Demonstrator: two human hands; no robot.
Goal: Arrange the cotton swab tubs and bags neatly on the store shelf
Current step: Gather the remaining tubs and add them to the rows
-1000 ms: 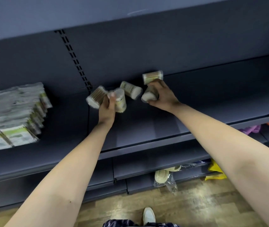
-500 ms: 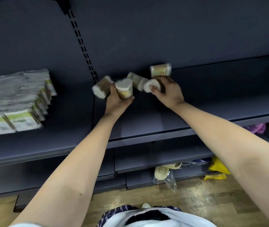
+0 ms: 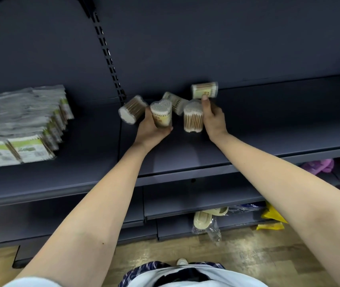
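Note:
Several clear heart-shaped cotton swab tubs sit at the back of the dark shelf [image 3: 185,158]. My left hand [image 3: 150,131] grips one upright tub [image 3: 162,113]. My right hand [image 3: 213,118] holds a second upright tub [image 3: 193,117] from its right side, with one fingertip against a tub lying on its side [image 3: 204,90] by the back wall. Two more tubs lie tipped: one [image 3: 132,108] left of my left hand, one [image 3: 175,102] between and behind the upright pair. A stack of cotton swab bags [image 3: 20,125] lies on the shelf's left section.
A slotted upright [image 3: 108,56] runs up the back panel behind the tubs. Lower shelves hold bagged slippers [image 3: 206,219], yellow packaging [image 3: 271,217] and a purple item [image 3: 319,165]. Wooden floor lies below.
Both hands turned their tubs upright and drew them slightly toward the front of the shelf. The view dropped a little and moved closer.

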